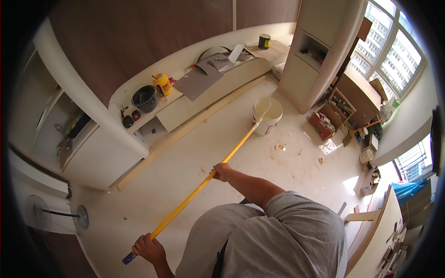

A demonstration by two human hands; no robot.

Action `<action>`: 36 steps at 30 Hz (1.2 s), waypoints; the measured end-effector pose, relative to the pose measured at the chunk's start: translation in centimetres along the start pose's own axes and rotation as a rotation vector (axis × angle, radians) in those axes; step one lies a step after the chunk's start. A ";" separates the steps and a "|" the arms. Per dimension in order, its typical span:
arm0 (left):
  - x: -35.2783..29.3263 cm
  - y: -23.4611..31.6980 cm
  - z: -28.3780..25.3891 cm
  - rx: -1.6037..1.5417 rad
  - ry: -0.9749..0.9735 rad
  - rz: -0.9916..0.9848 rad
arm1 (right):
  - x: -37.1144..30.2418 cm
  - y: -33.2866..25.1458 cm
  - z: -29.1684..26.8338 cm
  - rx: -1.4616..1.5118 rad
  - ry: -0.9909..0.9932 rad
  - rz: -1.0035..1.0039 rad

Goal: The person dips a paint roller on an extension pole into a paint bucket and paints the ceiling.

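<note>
Okay, your right hand is closed round the long yellow pole mid-shaft, left hand closed near its blue butt end. Pale far end crosses the rim of the round white plastic bucket, on the cream floor off the long pale cabinet's right end. My read: tip's in, not yet lifted out. Can't make out tool head or fill level; left forearm cut off below

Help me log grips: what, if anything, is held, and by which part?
A yellow pole: the left hand grips it near its blue end, the right hand farther along, toward the white bucket.
</note>
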State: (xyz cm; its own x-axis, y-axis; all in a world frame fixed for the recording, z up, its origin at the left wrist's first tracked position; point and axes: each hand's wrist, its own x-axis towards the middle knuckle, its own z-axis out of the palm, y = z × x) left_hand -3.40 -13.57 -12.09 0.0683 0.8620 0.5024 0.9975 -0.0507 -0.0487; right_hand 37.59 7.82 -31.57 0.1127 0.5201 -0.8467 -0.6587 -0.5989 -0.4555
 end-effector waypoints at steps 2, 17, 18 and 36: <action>-2.2 -0.4 -1.0 0.022 -0.040 -0.022 | -1.0 1.6 -0.2 0.020 -0.010 0.003; -20.4 -0.4 -0.9 -0.049 -0.522 -0.118 | -21.1 -4.2 -10.1 -0.114 -0.077 -0.758; -21.2 0.6 0.5 -0.236 -0.511 -0.079 | -23.6 -6.0 -11.4 -0.127 -0.020 -0.849; -19.1 17.4 -11.5 -1.931 -0.887 0.138 | -82.2 -15.1 -17.7 -0.411 0.494 -1.715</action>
State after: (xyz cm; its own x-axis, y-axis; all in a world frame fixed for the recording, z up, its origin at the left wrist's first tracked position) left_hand 12.79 -36.69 -12.62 0.6764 0.7286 0.1077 -0.2148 0.0552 0.9751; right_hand 51.49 -36.65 40.00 0.6213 0.4886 0.6126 0.6005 0.2053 -0.7728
